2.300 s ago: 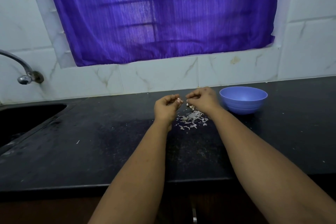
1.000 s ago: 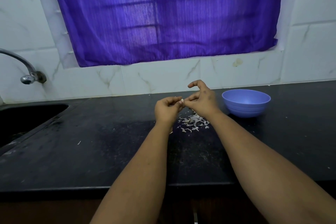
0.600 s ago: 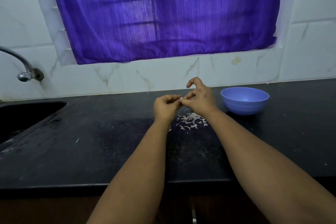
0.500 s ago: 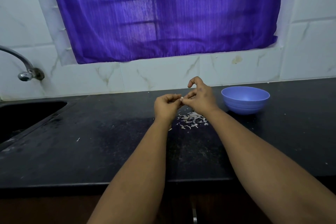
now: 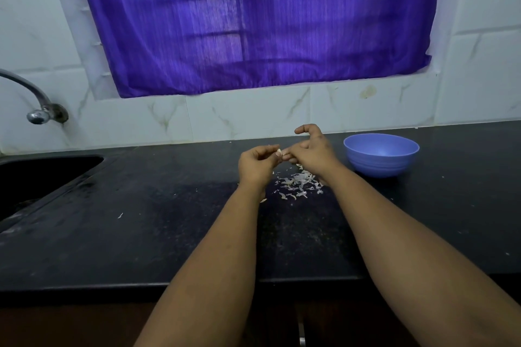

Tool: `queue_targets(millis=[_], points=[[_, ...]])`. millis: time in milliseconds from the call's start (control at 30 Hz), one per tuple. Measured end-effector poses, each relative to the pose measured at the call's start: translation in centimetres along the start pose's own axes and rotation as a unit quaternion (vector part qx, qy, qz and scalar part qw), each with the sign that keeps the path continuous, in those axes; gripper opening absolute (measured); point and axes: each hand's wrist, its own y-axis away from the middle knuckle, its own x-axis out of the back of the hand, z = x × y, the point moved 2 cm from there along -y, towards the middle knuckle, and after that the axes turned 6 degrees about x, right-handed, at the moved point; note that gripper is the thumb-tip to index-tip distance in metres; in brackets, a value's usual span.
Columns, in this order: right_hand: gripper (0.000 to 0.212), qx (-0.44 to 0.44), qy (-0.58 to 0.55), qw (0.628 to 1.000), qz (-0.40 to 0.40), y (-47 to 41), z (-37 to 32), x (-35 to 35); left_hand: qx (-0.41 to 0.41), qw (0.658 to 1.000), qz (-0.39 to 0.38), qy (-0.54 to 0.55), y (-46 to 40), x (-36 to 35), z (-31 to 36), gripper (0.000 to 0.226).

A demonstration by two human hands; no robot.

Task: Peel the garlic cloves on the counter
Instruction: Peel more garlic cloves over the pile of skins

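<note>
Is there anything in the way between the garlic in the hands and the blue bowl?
Nothing visible blocks it. The garlic clove is pinched between the left hand and right hand; only the right hand itself and bare counter lie before the blue bowl.

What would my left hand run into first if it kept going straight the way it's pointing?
Likely the right hand. The left hand pinches a garlic clove, fingertips aimed rightward at the right hand's fingertips, which meet the clove. Depth between them is hard to judge.
</note>
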Motion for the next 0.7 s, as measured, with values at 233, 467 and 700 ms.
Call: queue_targets(millis=[233, 467, 700], points=[[0.049, -0.018, -0.024, 1.0, 0.005, 0.51, 0.07, 0.1, -0.009, 0.999, -0.019, -0.037, 0.42, -0.28, 0.13, 0.013], [0.049, -0.009, 0.036, 0.999, 0.016, 0.45, 0.15, 0.23, -0.001, 0.997, -0.021, -0.069, 0.21, -0.29, -0.02, 0.016], [0.049, 0.012, 0.079, 0.997, 0.017, 0.51, -0.03, 0.34, -0.01, 0.996, -0.022, -0.085, 0.15, -0.26, -0.12, 0.018]])
